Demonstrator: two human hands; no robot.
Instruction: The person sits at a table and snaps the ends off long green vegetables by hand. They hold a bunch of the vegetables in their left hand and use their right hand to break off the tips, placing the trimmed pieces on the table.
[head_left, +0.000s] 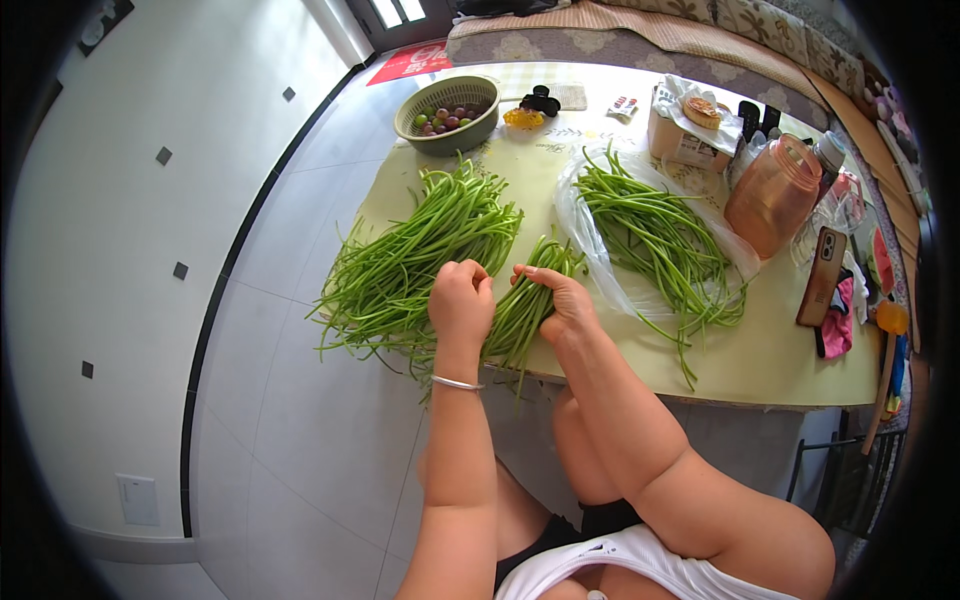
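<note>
Beyond hands on green stems, a red mat bears printing.

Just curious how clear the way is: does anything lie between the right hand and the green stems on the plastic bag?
Yes: the left edge of the translucent plastic bag lies between the right hand and those green stems. It looks thin and loose, probably only a slight hindrance.

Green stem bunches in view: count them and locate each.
3: a large heap at left, a smaller bunch in the right hand, and another pile on the clear plastic bag.
</note>
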